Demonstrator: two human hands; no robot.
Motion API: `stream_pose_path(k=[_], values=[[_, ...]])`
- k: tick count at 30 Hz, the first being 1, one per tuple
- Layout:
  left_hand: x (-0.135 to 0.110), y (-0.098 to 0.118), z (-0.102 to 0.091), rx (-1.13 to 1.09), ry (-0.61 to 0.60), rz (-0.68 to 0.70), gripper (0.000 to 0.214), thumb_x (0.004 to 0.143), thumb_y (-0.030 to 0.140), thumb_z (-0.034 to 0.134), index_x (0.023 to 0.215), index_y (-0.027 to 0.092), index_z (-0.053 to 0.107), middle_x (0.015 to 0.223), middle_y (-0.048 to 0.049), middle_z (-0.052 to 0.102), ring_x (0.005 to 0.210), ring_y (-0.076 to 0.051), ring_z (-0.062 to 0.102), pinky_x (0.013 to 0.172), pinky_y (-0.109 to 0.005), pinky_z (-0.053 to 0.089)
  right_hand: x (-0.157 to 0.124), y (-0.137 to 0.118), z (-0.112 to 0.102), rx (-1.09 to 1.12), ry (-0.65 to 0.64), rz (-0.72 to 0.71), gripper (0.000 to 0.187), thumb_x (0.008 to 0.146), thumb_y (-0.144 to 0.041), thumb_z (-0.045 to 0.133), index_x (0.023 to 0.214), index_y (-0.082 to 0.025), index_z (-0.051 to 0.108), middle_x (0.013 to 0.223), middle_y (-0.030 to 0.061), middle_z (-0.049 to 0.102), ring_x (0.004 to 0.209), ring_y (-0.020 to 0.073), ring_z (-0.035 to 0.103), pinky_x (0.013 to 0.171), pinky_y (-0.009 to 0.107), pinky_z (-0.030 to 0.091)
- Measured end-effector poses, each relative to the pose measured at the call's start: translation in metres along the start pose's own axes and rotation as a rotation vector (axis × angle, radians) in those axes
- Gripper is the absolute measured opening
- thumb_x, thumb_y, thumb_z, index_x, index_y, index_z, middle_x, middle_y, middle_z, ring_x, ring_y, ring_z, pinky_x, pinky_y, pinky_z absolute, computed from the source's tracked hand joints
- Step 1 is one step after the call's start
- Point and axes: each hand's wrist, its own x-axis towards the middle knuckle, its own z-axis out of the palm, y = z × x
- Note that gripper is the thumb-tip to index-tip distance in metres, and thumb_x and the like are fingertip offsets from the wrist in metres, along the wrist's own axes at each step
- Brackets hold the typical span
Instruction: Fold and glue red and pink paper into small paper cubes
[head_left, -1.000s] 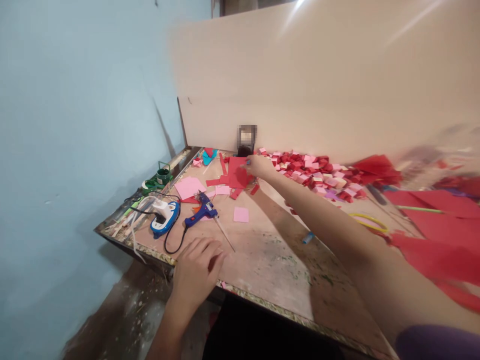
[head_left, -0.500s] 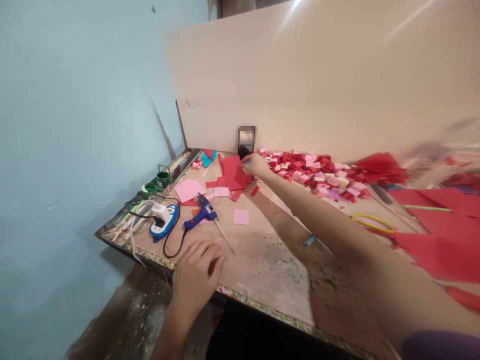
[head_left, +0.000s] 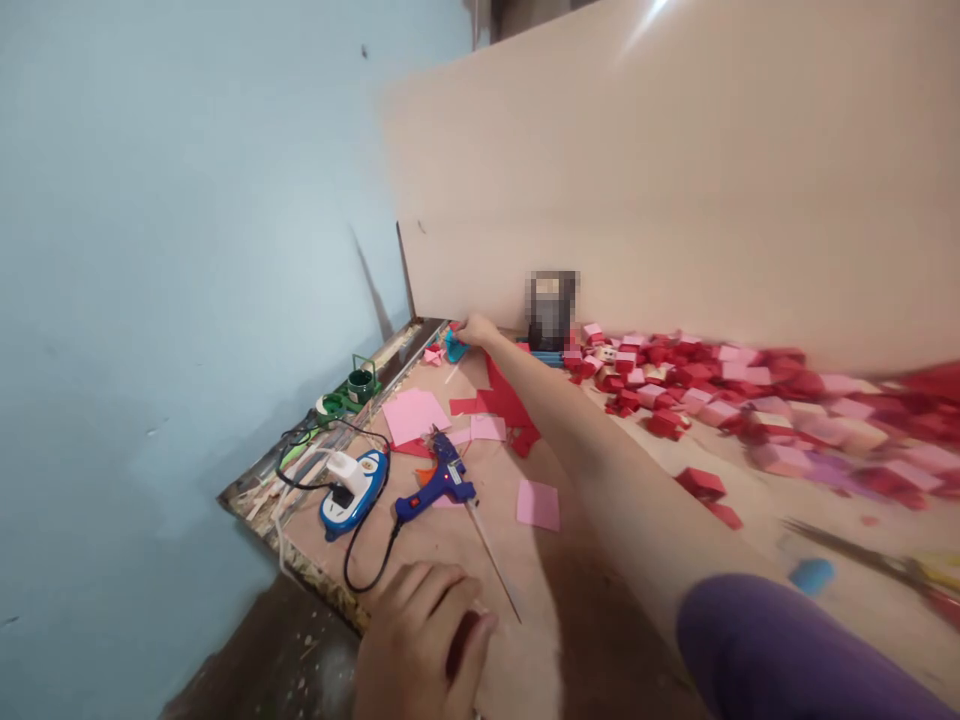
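Note:
My right hand [head_left: 478, 328] reaches across to the far left corner of the table. Its fingertips are pinched at a small crumpled blue paper [head_left: 455, 347] with a bit of red beside it; the exact grip is small in view. Near the front edge my left hand [head_left: 424, 630] rests palm down, fingers loosely bent and thumb apart, holding nothing. Just beyond it lies a blue glue gun [head_left: 442, 485] with a glue stick [head_left: 495, 565] trailing from its back. Pink paper sheets [head_left: 416, 415] and red paper [head_left: 510, 390] lie under and left of my right forearm.
A blue and white extension socket [head_left: 356, 495] with a plugged-in adapter sits at the left edge, near a green holder [head_left: 360, 385]. Many red and pink paper cubes [head_left: 675, 375] are heaped along the back board. Scissors [head_left: 862, 550] lie at right. A dark blurred-out object [head_left: 553, 310] leans behind.
My right hand has moved left from the red paper to the blue paper in the corner. The view has turned and come closer; my left hand stays near the front edge.

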Motion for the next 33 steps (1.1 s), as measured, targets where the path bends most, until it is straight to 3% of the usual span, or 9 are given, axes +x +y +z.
stream_pose_path(k=[4, 7, 13, 17, 20, 23, 27, 30, 33], values=[[0.001, 0.002, 0.0, 0.004, 0.014, -0.018, 0.012, 0.098, 0.024, 0.064, 0.109, 0.025, 0.069, 0.103, -0.0048, 0.079, 0.091, -0.025, 0.073, 0.079, -0.041, 0.059, -0.013, -0.015, -0.016, 0.174, 0.019, 0.045, 0.037, 0.103, -0.039, 0.069, 0.133, -0.017, 0.067, 0.135, 0.0107, 0.068, 0.114, 0.0272, 0.07, 0.095, 0.047, 0.062], [0.001, 0.006, -0.002, 0.004, 0.031, -0.06, 0.012, 0.101, 0.023, 0.059, 0.103, 0.024, 0.07, 0.102, -0.0054, 0.079, 0.093, -0.026, 0.073, 0.082, -0.043, 0.059, -0.06, -0.027, -0.052, 0.298, 0.088, 0.03, 0.024, 0.101, -0.026, 0.071, 0.118, -0.011, 0.075, 0.113, 0.011, 0.079, 0.1, 0.0235, 0.075, 0.091, 0.035, 0.061], [0.009, 0.017, -0.015, -0.125, 0.033, -0.055, 0.017, 0.101, 0.026, 0.061, 0.096, 0.022, 0.077, 0.102, -0.0073, 0.081, 0.095, -0.024, 0.075, 0.09, -0.041, 0.062, -0.248, -0.029, -0.136, 0.426, 0.132, 0.08, 0.032, 0.088, -0.023, 0.078, 0.119, -0.018, 0.08, 0.101, 0.0091, 0.083, 0.086, 0.0229, 0.078, 0.079, 0.033, 0.065], [0.041, 0.054, -0.022, -0.385, 0.09, 0.009, 0.016, 0.098, 0.032, 0.067, 0.098, 0.022, 0.08, 0.1, -0.0068, 0.083, 0.093, -0.022, 0.077, 0.086, -0.036, 0.062, -0.381, -0.029, -0.161, 0.579, 0.094, 0.143, 0.044, 0.078, -0.026, 0.083, 0.122, -0.029, 0.081, 0.12, 0.0066, 0.08, 0.09, 0.0257, 0.078, 0.08, 0.04, 0.067], [0.068, 0.093, -0.011, -0.647, 0.049, -0.081, 0.029, 0.093, 0.035, 0.072, 0.116, 0.019, 0.076, 0.1, -0.0062, 0.081, 0.084, -0.018, 0.076, 0.081, -0.031, 0.063, -0.455, -0.03, -0.163, 0.66, 0.188, 0.189, 0.067, 0.071, -0.022, 0.086, 0.136, -0.036, 0.074, 0.142, 0.0046, 0.071, 0.099, 0.0232, 0.076, 0.084, 0.037, 0.066], [0.076, 0.127, 0.012, -0.866, -0.129, -0.115, 0.043, 0.086, 0.04, 0.079, 0.121, 0.017, 0.073, 0.096, -0.0063, 0.081, 0.083, -0.019, 0.077, 0.077, -0.03, 0.064, -0.508, -0.026, -0.154, 0.732, 0.237, 0.222, 0.075, 0.074, -0.023, 0.084, 0.145, -0.04, 0.067, 0.123, 0.0027, 0.078, 0.081, 0.0201, 0.075, 0.072, 0.036, 0.066], [0.053, 0.148, 0.043, -0.843, -0.233, -0.067, 0.029, 0.091, 0.044, 0.076, 0.099, 0.016, 0.079, 0.093, -0.0081, 0.083, 0.084, -0.022, 0.079, 0.078, -0.033, 0.065, -0.555, -0.018, -0.13, 0.739, 0.315, 0.272, 0.066, 0.079, -0.028, 0.081, 0.142, -0.042, 0.069, 0.094, -0.0015, 0.079, 0.081, 0.0232, 0.077, 0.077, 0.04, 0.067], [0.031, 0.148, 0.051, -0.686, -0.144, -0.009, 0.024, 0.097, 0.041, 0.072, 0.093, 0.018, 0.079, 0.1, -0.0083, 0.082, 0.094, -0.023, 0.078, 0.087, -0.035, 0.064, -0.574, -0.017, -0.111, 0.683, 0.427, 0.307, 0.047, 0.084, -0.033, 0.078, 0.131, -0.038, 0.075, 0.107, 0.0022, 0.08, 0.1, 0.026, 0.078, 0.097, 0.045, 0.065], [0.019, 0.143, 0.047, -0.352, 0.13, 0.236, 0.013, 0.1, 0.028, 0.069, 0.098, 0.021, 0.08, 0.103, -0.0081, 0.082, 0.096, -0.021, 0.078, 0.089, -0.033, 0.062, -0.581, -0.019, -0.107, 0.722, 0.546, 0.372, 0.036, 0.087, -0.039, 0.078, 0.122, -0.035, 0.077, 0.119, 0.0061, 0.078, 0.111, 0.0267, 0.076, 0.1, 0.045, 0.063]])
